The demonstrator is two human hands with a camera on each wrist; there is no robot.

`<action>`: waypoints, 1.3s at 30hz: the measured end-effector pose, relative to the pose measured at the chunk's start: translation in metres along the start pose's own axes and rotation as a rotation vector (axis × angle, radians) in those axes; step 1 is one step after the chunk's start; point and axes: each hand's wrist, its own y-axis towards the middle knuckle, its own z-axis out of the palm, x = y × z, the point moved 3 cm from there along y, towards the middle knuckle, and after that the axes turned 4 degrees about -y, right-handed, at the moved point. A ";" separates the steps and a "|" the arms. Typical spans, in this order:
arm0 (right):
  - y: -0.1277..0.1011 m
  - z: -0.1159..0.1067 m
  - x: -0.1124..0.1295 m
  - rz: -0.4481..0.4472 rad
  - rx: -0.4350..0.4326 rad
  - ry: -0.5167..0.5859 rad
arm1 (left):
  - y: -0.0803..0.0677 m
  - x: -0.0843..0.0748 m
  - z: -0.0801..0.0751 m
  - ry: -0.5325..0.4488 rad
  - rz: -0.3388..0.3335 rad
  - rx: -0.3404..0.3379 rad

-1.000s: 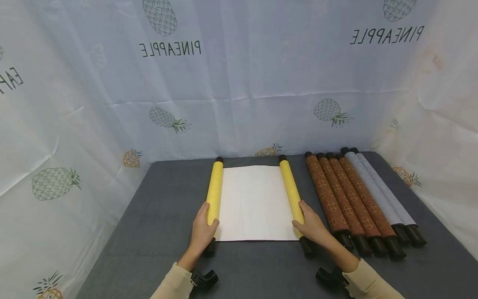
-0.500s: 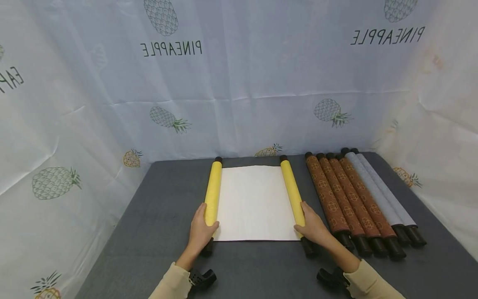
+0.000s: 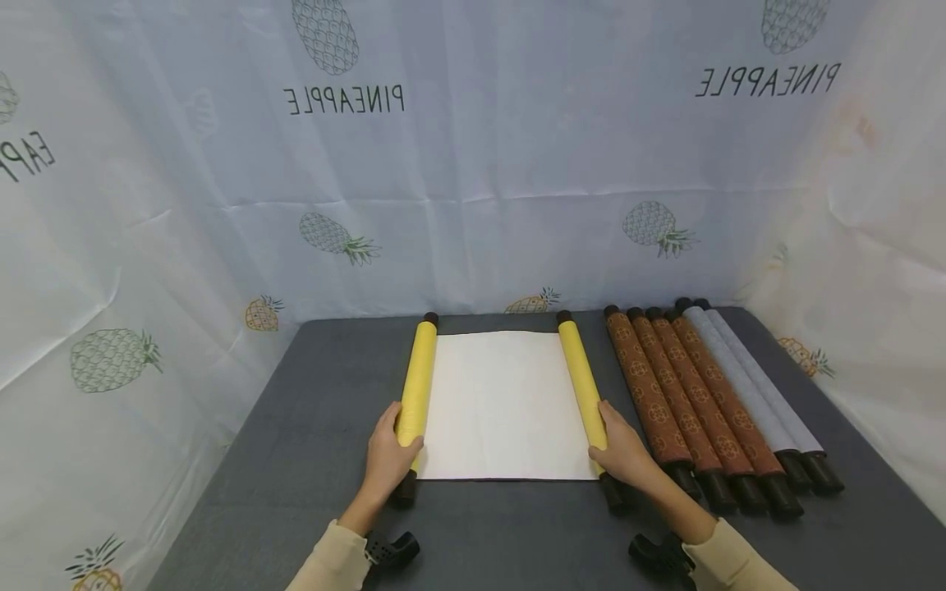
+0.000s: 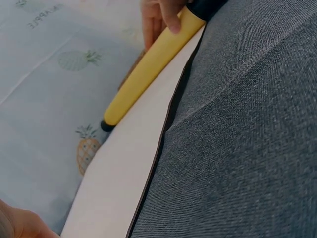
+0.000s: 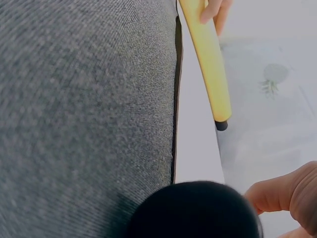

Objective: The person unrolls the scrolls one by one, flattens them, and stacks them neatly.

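A grey table (image 3: 310,492), hemmed in by pineapple-print sheets (image 3: 473,164), carries a half-open scroll: a white sheet (image 3: 502,402) lies flat in the middle between two yellow rolls. The left roll (image 3: 415,377) and the right roll (image 3: 582,382) run front to back, each with dark end caps. Just beside the right roll lie four brown patterned scrolls (image 3: 680,402) and two grey scrolls (image 3: 754,394), all rolled up. The left hand (image 3: 386,455) curls its fingers round the near end of the left roll; the right hand (image 3: 624,451) wraps the near end of the right roll the same way. The step in hand looks like spreading or closing the scroll between both hands. The next move, by my reading, calls for even rolling on both sides so the sheet stays flat and square.
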 end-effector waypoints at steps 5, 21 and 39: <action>-0.001 -0.001 -0.001 -0.001 0.001 0.008 | 0.001 0.001 -0.003 0.000 -0.013 0.000; -0.004 -0.002 -0.004 0.013 0.011 0.019 | 0.001 0.002 -0.006 0.017 -0.023 -0.007; -0.005 -0.007 -0.006 -0.009 -0.008 0.022 | 0.006 0.000 -0.008 -0.019 -0.023 -0.007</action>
